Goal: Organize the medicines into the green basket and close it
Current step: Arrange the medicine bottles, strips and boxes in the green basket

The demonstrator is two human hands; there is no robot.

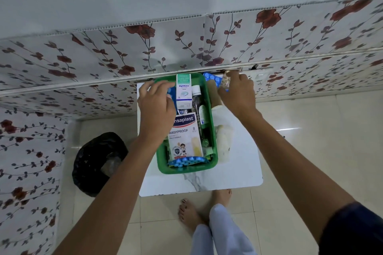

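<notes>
A green basket (213, 141) stands on a small white marble-look table (238, 170). Inside lie a plaster box (185, 136), an upright white-and-green Optibex box (183, 89), a clear bottle (196, 97) and a blue blister strip (186, 161) at the near end. My left hand (156, 107) reaches over the basket's left side, fingers on a blue blister strip (171, 91) beside the Optibex box. My right hand (238, 93) is at the far right of the basket, pinching a pale blister strip (226, 80) above another blue blister strip (212, 78).
A cream-coloured object (223, 141) lies on the table right of the basket. A black-bagged bin (97, 163) stands on the floor at the left. A floral-papered wall (103, 64) runs close behind the table. My bare feet (192, 211) are below the near table edge.
</notes>
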